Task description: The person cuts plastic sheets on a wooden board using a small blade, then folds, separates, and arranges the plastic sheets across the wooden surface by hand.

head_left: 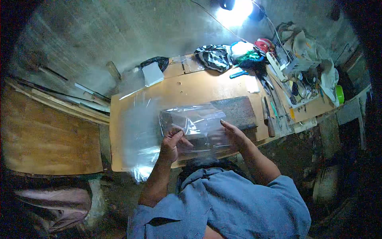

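No words, numbers or signs showing clearly enough to read.

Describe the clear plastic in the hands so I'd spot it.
Find the tan table. Near its front edge, the left hand pinches clear plastic, the right hand at its other side. Unlike the plastic sheeting lying leftward, it's hand-held.
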`<state>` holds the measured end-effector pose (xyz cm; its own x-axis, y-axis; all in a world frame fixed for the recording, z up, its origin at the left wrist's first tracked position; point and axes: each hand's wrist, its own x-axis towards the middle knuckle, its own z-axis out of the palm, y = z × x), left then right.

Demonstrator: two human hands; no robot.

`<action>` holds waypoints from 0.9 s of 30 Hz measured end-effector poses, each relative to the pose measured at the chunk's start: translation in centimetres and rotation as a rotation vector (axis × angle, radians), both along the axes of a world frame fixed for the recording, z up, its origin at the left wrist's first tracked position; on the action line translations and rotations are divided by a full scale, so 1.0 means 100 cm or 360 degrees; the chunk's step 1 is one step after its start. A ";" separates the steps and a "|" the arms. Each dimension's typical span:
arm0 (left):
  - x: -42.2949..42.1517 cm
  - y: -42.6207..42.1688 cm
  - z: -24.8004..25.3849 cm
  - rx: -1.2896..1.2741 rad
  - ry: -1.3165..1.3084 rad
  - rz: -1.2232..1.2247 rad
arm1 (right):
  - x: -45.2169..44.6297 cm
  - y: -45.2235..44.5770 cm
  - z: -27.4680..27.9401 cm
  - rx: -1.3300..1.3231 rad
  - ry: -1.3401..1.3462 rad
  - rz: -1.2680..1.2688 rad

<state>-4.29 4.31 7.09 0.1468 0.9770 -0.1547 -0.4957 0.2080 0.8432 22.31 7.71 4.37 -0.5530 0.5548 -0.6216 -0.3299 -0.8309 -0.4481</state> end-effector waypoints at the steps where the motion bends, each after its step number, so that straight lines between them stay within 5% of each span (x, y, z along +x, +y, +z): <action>1: 0.000 0.000 0.003 -0.0004 -0.0001 -0.0054 | -0.001 0.002 0.001 0.0003 0.0004 -0.0001; 6: -0.002 0.013 0.009 -0.0041 0.0011 -0.0146 | 0.010 0.038 -0.044 0.0566 0.0014 -0.0238; 8: 0.001 0.021 0.013 0.0090 0.0240 0.0022 | -0.001 0.035 0.038 0.0741 -0.0105 -0.0359; 12: 0.011 0.023 0.041 0.0239 0.0259 0.0112 | -0.003 0.033 0.083 0.1520 -0.0508 -0.0537; 17: 0.019 0.021 -0.006 0.0030 0.0329 0.0162 | 0.017 0.030 0.055 0.1452 -0.0485 -0.0503; 21: 0.029 0.013 -0.079 -0.0287 0.0281 0.0085 | 0.032 0.036 -0.037 0.1113 -0.0940 -0.0376; 27: 0.039 -0.016 -0.083 -0.0467 0.0308 0.0045 | 0.047 0.039 -0.091 0.1158 -0.1365 -0.0377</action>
<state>-0.34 2.71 -1.26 0.0611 0.8902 -0.4515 -0.3417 0.4437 0.8285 27.00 11.57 -4.69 0.0634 0.9704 -0.2330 0.2023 -0.2411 -0.9492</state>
